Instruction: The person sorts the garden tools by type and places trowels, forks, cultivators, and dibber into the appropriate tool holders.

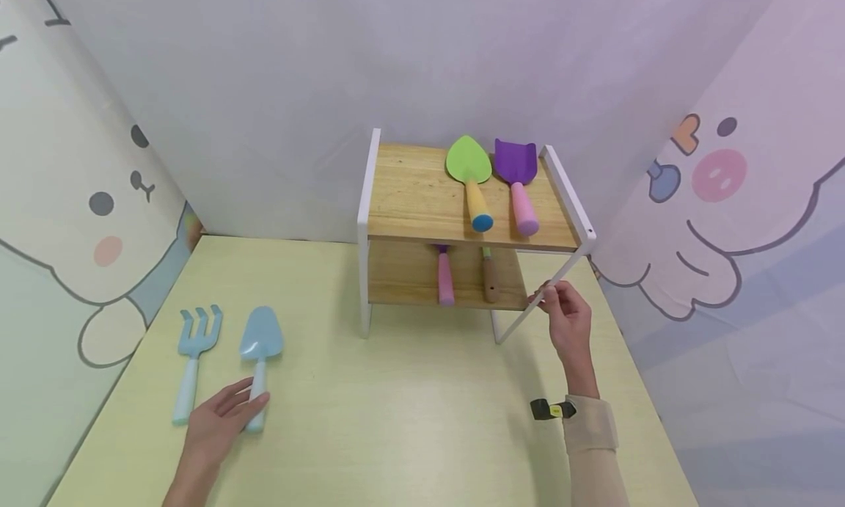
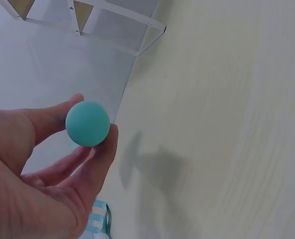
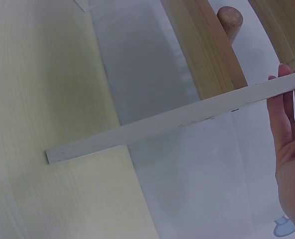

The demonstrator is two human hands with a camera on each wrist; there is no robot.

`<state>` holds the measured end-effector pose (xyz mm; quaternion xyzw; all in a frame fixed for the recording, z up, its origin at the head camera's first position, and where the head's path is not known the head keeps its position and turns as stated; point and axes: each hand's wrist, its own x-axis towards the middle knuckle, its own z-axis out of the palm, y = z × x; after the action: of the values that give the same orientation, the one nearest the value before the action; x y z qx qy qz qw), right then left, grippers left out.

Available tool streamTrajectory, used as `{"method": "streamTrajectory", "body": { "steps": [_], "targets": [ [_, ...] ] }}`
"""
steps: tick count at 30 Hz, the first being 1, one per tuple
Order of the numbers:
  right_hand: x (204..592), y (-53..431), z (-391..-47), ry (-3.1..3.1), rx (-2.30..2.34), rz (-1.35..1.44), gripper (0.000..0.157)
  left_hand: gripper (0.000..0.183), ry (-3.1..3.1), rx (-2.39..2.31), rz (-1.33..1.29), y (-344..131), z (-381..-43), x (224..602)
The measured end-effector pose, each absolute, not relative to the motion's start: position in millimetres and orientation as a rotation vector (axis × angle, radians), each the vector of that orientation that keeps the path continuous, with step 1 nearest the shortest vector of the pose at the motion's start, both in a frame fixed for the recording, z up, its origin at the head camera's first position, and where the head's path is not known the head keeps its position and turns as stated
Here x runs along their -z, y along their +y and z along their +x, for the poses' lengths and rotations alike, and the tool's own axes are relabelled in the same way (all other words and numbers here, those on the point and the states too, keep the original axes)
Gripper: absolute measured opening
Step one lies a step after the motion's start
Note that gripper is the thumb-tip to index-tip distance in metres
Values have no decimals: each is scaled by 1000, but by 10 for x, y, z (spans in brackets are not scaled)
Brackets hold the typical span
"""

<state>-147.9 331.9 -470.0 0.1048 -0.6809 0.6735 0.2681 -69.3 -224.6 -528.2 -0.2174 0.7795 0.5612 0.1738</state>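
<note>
My left hand (image 1: 221, 419) pinches the handle of a light blue garden trowel (image 1: 262, 336) between thumb and fingers. In the left wrist view the round teal end of the trowel handle (image 2: 87, 123) points at the camera. Just left of it lies a light blue hand fork (image 1: 198, 338), tines away from me. Over on the right, my right hand (image 1: 569, 320) grips the white front leg of a two-tier wooden shelf (image 1: 409, 199). In the right wrist view fingers (image 3: 282, 117) lie against that white bar (image 3: 162, 121), beside the shelf boards.
On the upper tier lie a green trowel with a yellow handle (image 1: 469, 162) and a purple shovel with a pink handle (image 1: 516, 162). The lower tier bears a pink-handled tool (image 1: 445, 276) and a brown-handled tool (image 1: 490, 278). Printed curtains (image 1: 422, 59) surround the pale table (image 1: 409, 411).
</note>
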Motion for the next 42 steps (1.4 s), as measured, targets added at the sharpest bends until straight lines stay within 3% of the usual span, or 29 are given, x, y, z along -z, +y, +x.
{"method": "streamTrajectory", "body": {
  "steps": [42],
  "targets": [
    [4692,3299,-1469,-1826,-1831,276,17,52,2378,-2039,-376,-1485,-495,4545]
  ]
}}
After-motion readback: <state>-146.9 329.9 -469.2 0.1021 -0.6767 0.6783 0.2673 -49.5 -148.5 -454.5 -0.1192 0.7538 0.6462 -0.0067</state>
